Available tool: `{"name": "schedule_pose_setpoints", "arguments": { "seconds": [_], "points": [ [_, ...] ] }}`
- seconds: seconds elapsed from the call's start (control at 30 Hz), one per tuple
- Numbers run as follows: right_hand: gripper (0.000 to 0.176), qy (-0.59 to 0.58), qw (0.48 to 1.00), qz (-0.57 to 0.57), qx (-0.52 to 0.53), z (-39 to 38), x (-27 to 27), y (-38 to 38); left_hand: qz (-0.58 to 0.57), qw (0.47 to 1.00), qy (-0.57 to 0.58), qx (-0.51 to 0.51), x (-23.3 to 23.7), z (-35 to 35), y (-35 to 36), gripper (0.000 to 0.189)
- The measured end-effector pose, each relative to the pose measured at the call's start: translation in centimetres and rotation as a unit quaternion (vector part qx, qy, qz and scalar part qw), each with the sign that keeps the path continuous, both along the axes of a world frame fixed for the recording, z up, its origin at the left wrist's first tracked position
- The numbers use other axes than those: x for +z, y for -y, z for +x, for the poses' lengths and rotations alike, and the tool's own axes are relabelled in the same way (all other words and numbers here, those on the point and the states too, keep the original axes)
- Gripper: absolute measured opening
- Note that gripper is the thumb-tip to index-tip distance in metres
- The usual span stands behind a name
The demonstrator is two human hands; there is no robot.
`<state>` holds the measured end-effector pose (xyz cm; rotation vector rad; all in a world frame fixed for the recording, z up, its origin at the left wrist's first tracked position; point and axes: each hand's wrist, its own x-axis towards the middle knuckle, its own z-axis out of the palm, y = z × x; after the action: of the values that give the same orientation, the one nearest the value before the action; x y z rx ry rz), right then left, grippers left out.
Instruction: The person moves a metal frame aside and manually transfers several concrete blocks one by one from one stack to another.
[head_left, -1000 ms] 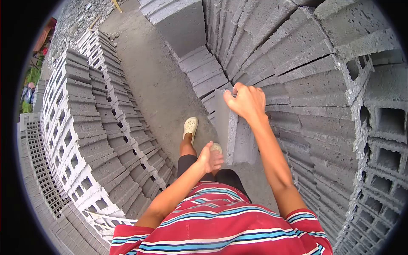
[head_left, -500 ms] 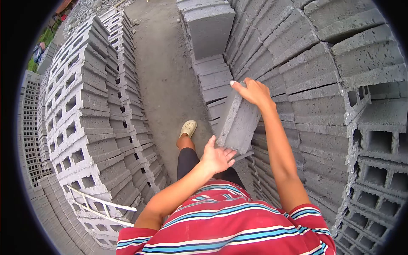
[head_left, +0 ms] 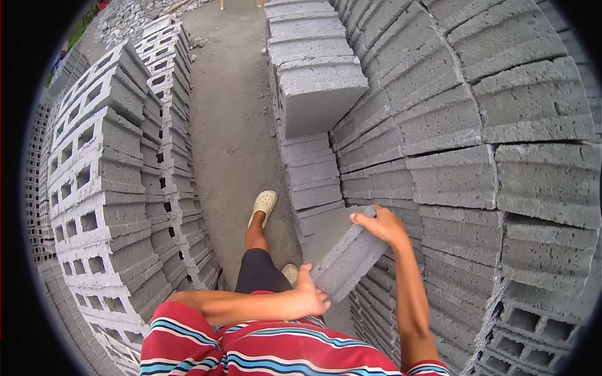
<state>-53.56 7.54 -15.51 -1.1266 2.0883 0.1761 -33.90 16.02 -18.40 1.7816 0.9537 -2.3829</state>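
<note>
I hold a grey concrete block (head_left: 342, 254) tilted in front of my waist, lifted off the stack. My right hand (head_left: 381, 225) grips its far upper end, fingers curled over the edge. My left hand (head_left: 312, 292) supports its near lower end from below. The block sits just beside the tall stack of grey blocks (head_left: 464, 125) on my right.
A wall of stacked hollow blocks (head_left: 106, 182) runs along the left. A lower pile of blocks (head_left: 313, 94) stands ahead at centre. A narrow dirt path (head_left: 229, 125) runs between them, where my feet in pale clogs (head_left: 264, 204) stand.
The block has come away from the right stack and dropped lower toward my waist. My left hand has moved under its near end, and my view has tipped forward.
</note>
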Motion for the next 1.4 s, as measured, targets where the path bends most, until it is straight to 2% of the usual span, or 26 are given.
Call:
{"name": "schedule_pose_setpoints", "arguments": {
  "seconds": [0.17, 0.23, 0.33, 0.43, 0.53, 0.63, 0.67, 0.77, 0.9, 0.93, 1.03, 1.23, 1.27, 1.37, 1.4],
  "points": [
    [0.094, 0.068, 0.991, 0.006, -0.111, -0.4, -0.5, 1.0, 0.019, 0.992, 0.063, -0.112, 0.8, 1.0, 5.0, 0.078],
    [0.094, 0.104, 0.979, -0.010, -0.173, 0.0, 0.1, 1.6, 0.003, 0.983, 0.079, -0.164, 2.6, 2.0, 8.3, 0.076],
    [0.094, 0.113, 0.969, -0.073, -0.208, 2.2, 3.0, 4.1, -0.061, 0.981, 0.072, -0.169, 3.6, 3.7, 11.5, 0.075],
    [0.092, 0.151, 0.958, -0.106, -0.221, 2.8, 2.7, 5.9, -0.103, 0.975, 0.087, -0.177, 4.0, 5.0, 14.8, 0.078],
    [0.068, 0.161, 0.947, -0.172, -0.220, 3.8, 2.3, 8.6, -0.144, 0.973, 0.064, -0.168, 2.8, 6.0, 17.8, 0.077],
    [0.069, 0.138, 0.948, -0.179, -0.223, 3.8, 1.6, 11.3, -0.182, 0.966, 0.055, -0.174, 2.3, 6.3, 20.8, 0.072],
    [0.068, 0.178, 0.937, -0.191, -0.233, 4.1, 2.0, 12.2, -0.187, 0.965, 0.060, -0.176, 2.3, 6.1, 21.8, 0.070],
    [0.080, 0.171, 0.936, -0.190, -0.244, 4.2, 1.8, 14.8, -0.201, 0.964, 0.038, -0.170, 1.3, 6.0, 24.7, 0.063],
    [0.085, 0.090, 0.945, -0.195, -0.247, 3.9, 0.8, 17.9, -0.203, 0.965, -0.012, -0.169, -0.2, 5.5, 27.6, 0.059],
    [0.088, 0.133, 0.945, -0.170, -0.247, 3.1, 0.2, 18.5, -0.199, 0.965, -0.020, -0.170, -0.4, 5.4, 28.3, 0.059],
    [0.089, 0.080, 0.947, -0.170, -0.262, 2.9, -0.5, 19.6, -0.202, 0.962, -0.041, -0.181, -0.3, 5.3, 29.8, 0.060],
    [0.088, 0.147, 0.930, -0.160, -0.296, 1.7, -0.2, 20.4, -0.207, 0.954, -0.069, -0.205, -0.5, 4.7, 31.3, 0.059],
    [0.087, 0.117, 0.933, -0.158, -0.303, 1.6, -0.2, 20.6, -0.211, 0.953, -0.070, -0.206, -0.6, 4.4, 31.8, 0.059],
    [0.064, 0.167, 0.923, -0.175, -0.300, 1.7, 0.7, 21.0, -0.219, 0.947, -0.098, -0.212, 0.1, 4.3, 32.8, 0.060],
    [0.064, 0.163, 0.923, -0.177, -0.300, 1.8, 0.6, 21.2, -0.221, 0.947, -0.094, -0.213, 0.0, 4.2, 32.9, 0.061]
  ]
}}
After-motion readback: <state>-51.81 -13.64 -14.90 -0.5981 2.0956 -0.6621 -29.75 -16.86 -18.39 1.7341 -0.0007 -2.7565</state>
